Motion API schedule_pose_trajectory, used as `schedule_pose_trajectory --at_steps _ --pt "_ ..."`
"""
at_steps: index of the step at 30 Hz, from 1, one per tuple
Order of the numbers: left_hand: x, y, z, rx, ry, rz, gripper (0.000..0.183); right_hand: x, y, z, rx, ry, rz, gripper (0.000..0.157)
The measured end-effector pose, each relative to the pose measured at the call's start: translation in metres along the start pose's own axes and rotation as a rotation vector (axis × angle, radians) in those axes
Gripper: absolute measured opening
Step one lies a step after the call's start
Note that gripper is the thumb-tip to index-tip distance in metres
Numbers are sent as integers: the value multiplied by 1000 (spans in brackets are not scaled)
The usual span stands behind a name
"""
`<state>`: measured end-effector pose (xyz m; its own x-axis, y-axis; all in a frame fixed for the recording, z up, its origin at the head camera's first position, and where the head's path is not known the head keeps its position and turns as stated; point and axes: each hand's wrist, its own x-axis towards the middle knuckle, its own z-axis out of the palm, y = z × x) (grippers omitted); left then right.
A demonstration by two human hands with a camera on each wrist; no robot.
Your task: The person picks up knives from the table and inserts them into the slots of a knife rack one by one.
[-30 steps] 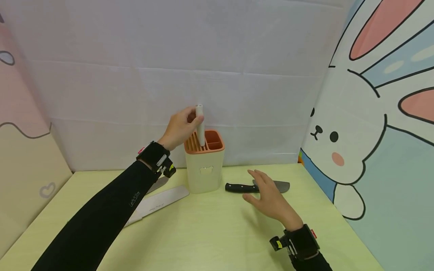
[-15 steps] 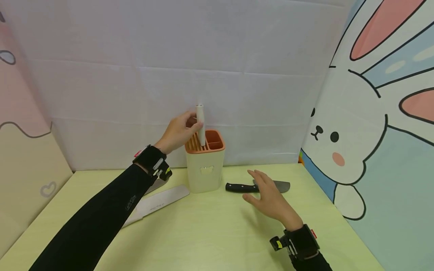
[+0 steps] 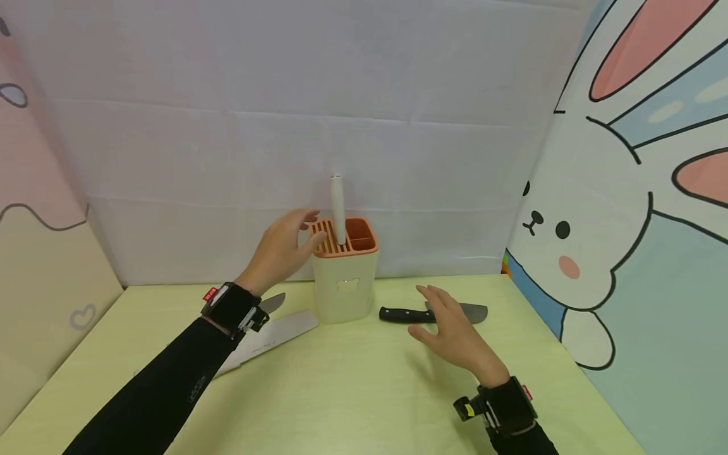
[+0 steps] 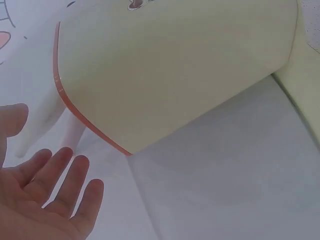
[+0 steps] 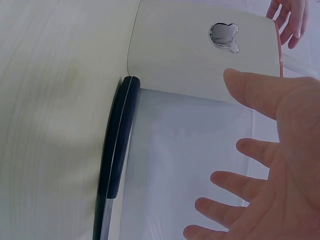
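Note:
A cream knife holder (image 3: 344,291) with an orange slotted top stands at the back of the table. Upright in one of its slots is a knife whose white handle (image 3: 338,208) sticks out above; the blade is hidden inside. My left hand (image 3: 281,249) is beside the holder's left rim, fingers relaxed and holding nothing; the left wrist view shows its spread fingers (image 4: 70,185) apart from the handle. My right hand (image 3: 452,328) hovers with fingers extended over a black-handled knife (image 3: 405,315) lying on the table, and covers part of its blade.
A white knife (image 3: 275,335) lies left of the holder, partly under my left forearm. Behind it shows the tip of another blade (image 3: 274,303). A white cloth backdrop (image 3: 432,189) rises behind the table (image 3: 341,392).
My left hand has let go of the white handle and moved down and left of it. The knife stays upright in the holder. My right hand has hardly moved.

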<state>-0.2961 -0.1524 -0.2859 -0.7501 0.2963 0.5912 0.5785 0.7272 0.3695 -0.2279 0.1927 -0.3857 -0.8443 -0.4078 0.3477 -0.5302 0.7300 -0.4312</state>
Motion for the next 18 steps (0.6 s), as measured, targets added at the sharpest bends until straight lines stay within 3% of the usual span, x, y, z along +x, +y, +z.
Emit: schedule_pose_trajectory --at_steps 18 --pt "-74 -8 -1 104 31 33 57 -1 0 -1 -5 7 9 77"
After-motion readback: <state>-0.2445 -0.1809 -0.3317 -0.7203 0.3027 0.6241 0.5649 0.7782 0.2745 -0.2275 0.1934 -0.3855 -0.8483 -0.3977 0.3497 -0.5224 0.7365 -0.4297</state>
